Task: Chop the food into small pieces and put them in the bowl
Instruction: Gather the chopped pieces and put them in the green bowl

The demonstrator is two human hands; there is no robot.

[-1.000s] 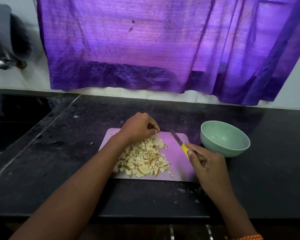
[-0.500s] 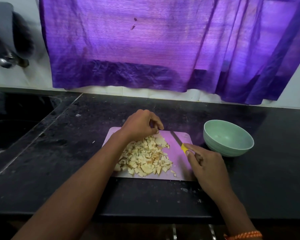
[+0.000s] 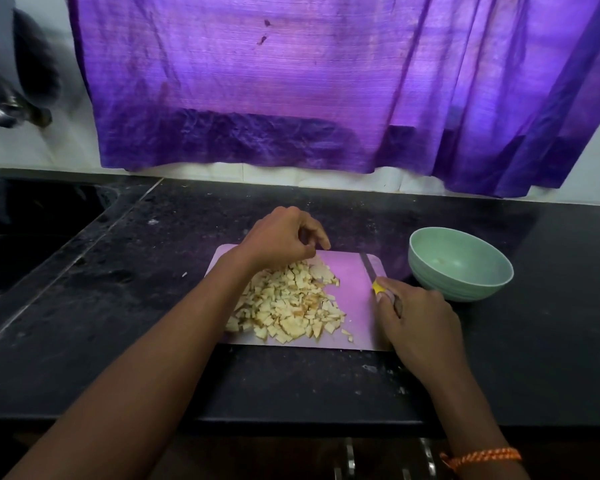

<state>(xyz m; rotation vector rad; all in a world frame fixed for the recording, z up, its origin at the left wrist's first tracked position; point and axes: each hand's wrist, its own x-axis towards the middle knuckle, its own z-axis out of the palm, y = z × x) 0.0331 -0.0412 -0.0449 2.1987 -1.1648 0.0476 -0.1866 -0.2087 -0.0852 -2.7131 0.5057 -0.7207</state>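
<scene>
Food pieces (image 3: 288, 304), pale and chopped small, lie in a heap in the middle of the frame, on the left half of a pink cutting board (image 3: 355, 299). The left hand (image 3: 281, 239) hovers over the upper end of the heap with its fingers loosely curled; whether they pinch a piece, I cannot tell. The right hand (image 3: 418, 323) grips the yellow handle of a knife (image 3: 371, 275), and the blade lies along the right edge of the board, pointing to the upper part of the frame. Just to the right of the board stands a green bowl (image 3: 465, 284), with almost nothing inside.

The board rests on a black stone counter (image 3: 153, 323), dusty and with crumbs. A dark sink (image 3: 21, 237) is sunk in at the left edge of the frame. Behind the counter runs a white wall, and a purple curtain (image 3: 291, 81) hangs over the upper part of the frame.

Compared with one second ago, the left hand has lifted a little from the heap and its fingers have opened more. The knife, the heap and the bowl keep their places.
</scene>
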